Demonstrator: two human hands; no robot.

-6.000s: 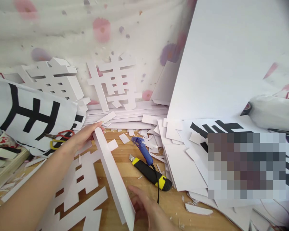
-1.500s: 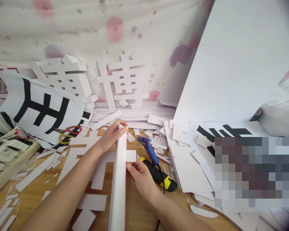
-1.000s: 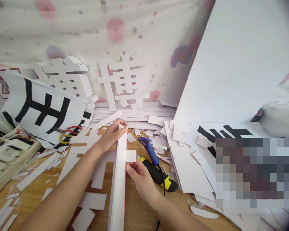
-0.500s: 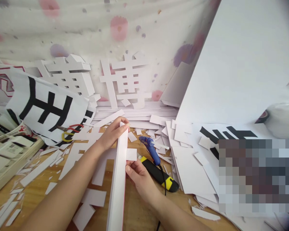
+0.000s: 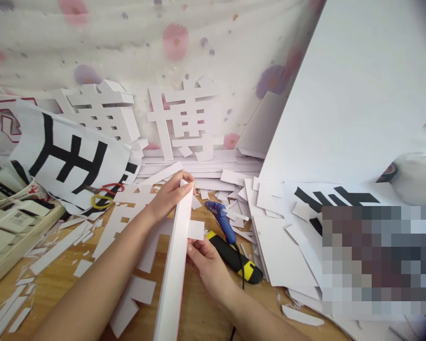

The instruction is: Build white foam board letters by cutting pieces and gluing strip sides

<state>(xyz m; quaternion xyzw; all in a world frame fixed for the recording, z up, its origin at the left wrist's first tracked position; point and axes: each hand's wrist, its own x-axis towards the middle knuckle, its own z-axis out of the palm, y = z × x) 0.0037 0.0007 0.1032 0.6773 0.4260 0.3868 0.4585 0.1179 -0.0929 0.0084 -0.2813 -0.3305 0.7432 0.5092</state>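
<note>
The far end of a long white strip (image 5: 173, 265) is pinched by the left hand (image 5: 172, 194); its right edge is gripped by the right hand (image 5: 209, 260), just below a small white tab (image 5: 196, 230). The strip is positioned over the table (image 5: 206, 315), between the forearms. At right, a blue glue gun (image 5: 223, 223) is located, its cord (image 5: 242, 272) routed across a black-and-yellow knife (image 5: 225, 251).

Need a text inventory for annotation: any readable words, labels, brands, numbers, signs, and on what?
"博", apparently: flat cut-out character before the floral curtain.
Partly hidden, not safely readable: raised cut-out character; black strokes on the curled paper sheet and right-hand printed sheet.
Too small or blurred: label on the white box; marks on the container.
No brand or number legible.
</note>
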